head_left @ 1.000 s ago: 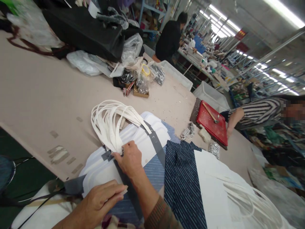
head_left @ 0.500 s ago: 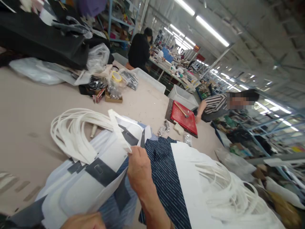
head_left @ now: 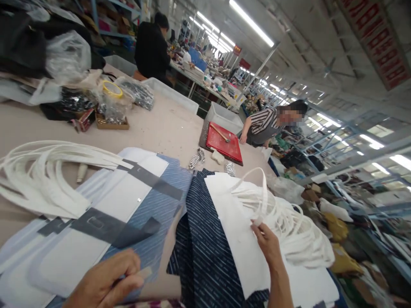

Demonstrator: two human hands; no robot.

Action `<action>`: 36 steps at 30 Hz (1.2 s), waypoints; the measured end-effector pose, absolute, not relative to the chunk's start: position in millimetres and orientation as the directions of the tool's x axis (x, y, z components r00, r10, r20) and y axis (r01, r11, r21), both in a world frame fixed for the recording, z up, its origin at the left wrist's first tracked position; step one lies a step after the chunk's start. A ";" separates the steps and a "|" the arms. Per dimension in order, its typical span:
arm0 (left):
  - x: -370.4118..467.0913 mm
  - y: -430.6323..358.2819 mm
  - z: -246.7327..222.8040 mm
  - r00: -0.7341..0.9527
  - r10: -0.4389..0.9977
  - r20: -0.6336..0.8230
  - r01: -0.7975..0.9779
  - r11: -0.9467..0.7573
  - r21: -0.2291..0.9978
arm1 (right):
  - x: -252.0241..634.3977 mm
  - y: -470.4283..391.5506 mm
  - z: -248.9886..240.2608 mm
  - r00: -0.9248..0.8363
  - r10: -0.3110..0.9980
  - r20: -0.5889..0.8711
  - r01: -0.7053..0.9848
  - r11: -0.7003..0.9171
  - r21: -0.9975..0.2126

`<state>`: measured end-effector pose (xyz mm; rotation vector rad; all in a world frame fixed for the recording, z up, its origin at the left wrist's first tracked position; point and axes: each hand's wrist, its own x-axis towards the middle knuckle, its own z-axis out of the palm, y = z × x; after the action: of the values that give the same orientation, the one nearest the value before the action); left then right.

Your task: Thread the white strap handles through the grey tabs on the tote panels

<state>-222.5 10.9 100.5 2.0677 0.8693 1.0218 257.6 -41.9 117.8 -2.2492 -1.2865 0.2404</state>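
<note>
My right hand [head_left: 269, 243] pinches the end of a white strap [head_left: 263, 192], which arches up over the right-hand pile. Beneath it lie white panels [head_left: 224, 214] on dark blue patterned fabric [head_left: 205, 231], with a heap of looped white straps [head_left: 298, 235] on top. At the lower left, my left hand [head_left: 107, 278] is closed on a small pale piece [head_left: 146, 273], whose kind I cannot make out. Near that hand lies a stack of white panels [head_left: 112, 194] with light blue striped fabric, dark grey strips [head_left: 105, 226] and looped straps [head_left: 41, 184].
A red board [head_left: 224, 143] with a hammer [head_left: 221, 133] stands at the table's far side, beside a person in stripes [head_left: 263, 122]. Wrapped chains [head_left: 194, 161], a yellow tape roll [head_left: 112, 89] and plastic bags [head_left: 69, 55] lie around. Another person [head_left: 150, 51] sits farther back.
My right hand has moved from the left stack to the right pile and grips a strap there. The left stack's strap bundle lies lower, and my left hand shows more. The view has turned right.
</note>
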 end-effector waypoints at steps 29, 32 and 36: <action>-256.2 26.5 86.6 0.375 0.834 0.406 0.454 -0.547 0.704 | -75.3 58.8 70.5 -0.139 0.985 0.100 0.500 0.157 -0.852; -263.7 26.7 83.4 0.312 0.909 0.277 0.398 -0.390 0.831 | -80.6 99.1 43.4 0.014 0.984 -0.178 0.305 -0.173 -0.936; -274.4 28.4 72.9 0.161 0.986 0.032 0.397 -0.095 0.913 | -86.2 140.7 13.0 0.054 0.958 -0.281 0.220 -0.286 -0.933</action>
<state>-274.4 28.4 72.9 1.6262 1.3530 0.9157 -86.2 140.7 13.0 -1.6068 -1.2087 1.2875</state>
